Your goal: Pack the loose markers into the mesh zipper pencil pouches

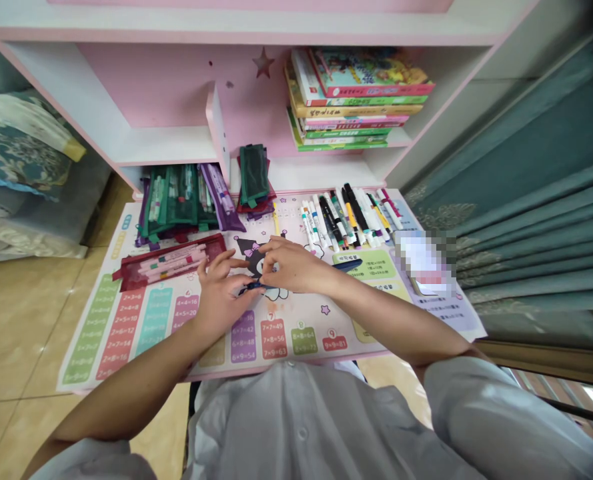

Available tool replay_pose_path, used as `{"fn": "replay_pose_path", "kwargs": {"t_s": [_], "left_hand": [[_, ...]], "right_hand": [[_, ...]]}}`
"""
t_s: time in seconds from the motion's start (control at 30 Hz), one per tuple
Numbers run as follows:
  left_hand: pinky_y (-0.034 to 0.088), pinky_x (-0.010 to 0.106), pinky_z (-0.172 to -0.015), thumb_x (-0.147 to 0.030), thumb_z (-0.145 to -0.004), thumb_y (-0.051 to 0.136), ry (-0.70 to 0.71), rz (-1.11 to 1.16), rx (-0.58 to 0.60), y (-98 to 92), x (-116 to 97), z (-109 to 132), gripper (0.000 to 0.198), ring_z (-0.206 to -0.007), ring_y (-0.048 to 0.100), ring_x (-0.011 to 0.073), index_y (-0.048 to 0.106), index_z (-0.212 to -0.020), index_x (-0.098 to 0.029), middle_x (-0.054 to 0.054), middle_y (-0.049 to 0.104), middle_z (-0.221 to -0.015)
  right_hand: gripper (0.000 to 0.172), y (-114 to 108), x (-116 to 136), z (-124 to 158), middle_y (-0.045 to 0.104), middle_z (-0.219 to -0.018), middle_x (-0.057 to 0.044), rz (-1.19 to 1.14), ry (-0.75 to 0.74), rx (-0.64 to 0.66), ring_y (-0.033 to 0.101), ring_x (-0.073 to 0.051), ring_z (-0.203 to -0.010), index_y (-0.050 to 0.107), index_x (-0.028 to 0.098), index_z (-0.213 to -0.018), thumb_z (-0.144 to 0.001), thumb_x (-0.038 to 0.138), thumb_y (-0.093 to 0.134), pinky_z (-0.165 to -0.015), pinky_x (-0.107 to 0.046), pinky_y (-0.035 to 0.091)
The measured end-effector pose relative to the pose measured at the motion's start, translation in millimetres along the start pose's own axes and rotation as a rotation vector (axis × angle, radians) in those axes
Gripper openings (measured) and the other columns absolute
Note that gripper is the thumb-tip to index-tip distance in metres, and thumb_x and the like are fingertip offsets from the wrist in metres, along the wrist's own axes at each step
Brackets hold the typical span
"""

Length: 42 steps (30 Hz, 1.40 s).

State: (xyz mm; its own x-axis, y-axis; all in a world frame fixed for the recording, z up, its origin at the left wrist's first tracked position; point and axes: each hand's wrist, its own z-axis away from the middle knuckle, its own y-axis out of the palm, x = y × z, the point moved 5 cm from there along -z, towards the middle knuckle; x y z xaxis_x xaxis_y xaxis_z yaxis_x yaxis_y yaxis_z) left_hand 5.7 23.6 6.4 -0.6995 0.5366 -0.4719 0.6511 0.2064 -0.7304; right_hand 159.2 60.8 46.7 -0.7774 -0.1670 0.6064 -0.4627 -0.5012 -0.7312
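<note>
My left hand [221, 290] pinches a small dark blue object [252, 285] between thumb and fingers, just above the mat; its kind is not clear. Close beside it, my right hand [289, 265] has its thumb and forefinger pressed together, and whatever they hold is hidden. A slim dark blue pen-like piece [349, 265] lies by my right wrist. Left of my left hand rests a dark red mesh pouch [171, 260] with several pink-and-white markers inside.
Loose markers [349, 217] lie in a row at the back right, beside a phone [423, 263]. Filled mesh pouches [181, 200] pile up at the back left, near stacked flat pouches [254, 175]. Books [356, 100] fill part of the pink shelf. A times-table mat [301, 310] covers the desk.
</note>
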Motion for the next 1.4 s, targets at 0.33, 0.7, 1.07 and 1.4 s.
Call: {"fn": "replay_pose_path", "kwargs": {"t_s": [0.33, 0.7, 1.07, 1.4], "left_hand": [[0.028, 0.057, -0.110, -0.046, -0.077, 0.077, -0.037, -0.008, 0.024, -0.4, -0.7, -1.8, 0.020, -0.120, 0.058, 0.0314, 0.073, -0.071, -0.027, 0.003, 0.071, -0.100], [0.028, 0.057, -0.111, -0.042, -0.075, 0.079, -0.070, -0.010, 0.070, -0.5, 0.2, -2.5, 0.016, -0.124, 0.056, 0.0313, 0.073, -0.070, -0.028, 0.003, 0.071, -0.101], [0.029, 0.058, -0.108, -0.042, -0.075, 0.080, -0.058, 0.022, 0.045, -1.1, -0.2, -1.8, 0.019, -0.123, 0.057, 0.0321, 0.072, -0.068, -0.026, 0.003, 0.071, -0.101], [0.026, 0.060, -0.110, -0.041, -0.074, 0.081, -0.085, 0.016, 0.059, -0.9, 2.6, -1.8, 0.018, -0.123, 0.057, 0.0326, 0.072, -0.068, -0.027, 0.003, 0.071, -0.102]], "right_hand": [[0.008, 1.8, -4.7, 0.4, 0.052, -0.148, -0.005, -0.062, 0.013, 0.011, 0.023, -0.033, -0.151, 0.070, 0.021, -0.068, -0.076, 0.023, 0.069, -0.119, -0.056, 0.024], [0.009, 2.3, -7.5, 1.0, 0.053, -0.147, -0.005, -0.090, -0.020, 0.015, 0.026, -0.032, -0.150, 0.072, 0.022, -0.067, -0.076, 0.022, 0.070, -0.119, -0.054, 0.026], [0.010, 1.8, -9.2, 2.0, 0.053, -0.147, -0.003, -0.096, -0.008, 0.023, 0.026, -0.030, -0.150, 0.070, 0.022, -0.067, -0.077, 0.022, 0.069, -0.120, -0.052, 0.026], [0.010, 1.3, -12.6, 1.6, 0.054, -0.146, -0.004, -0.095, -0.021, 0.016, 0.028, -0.029, -0.149, 0.071, 0.023, -0.067, -0.077, 0.022, 0.069, -0.119, -0.050, 0.028]]}}
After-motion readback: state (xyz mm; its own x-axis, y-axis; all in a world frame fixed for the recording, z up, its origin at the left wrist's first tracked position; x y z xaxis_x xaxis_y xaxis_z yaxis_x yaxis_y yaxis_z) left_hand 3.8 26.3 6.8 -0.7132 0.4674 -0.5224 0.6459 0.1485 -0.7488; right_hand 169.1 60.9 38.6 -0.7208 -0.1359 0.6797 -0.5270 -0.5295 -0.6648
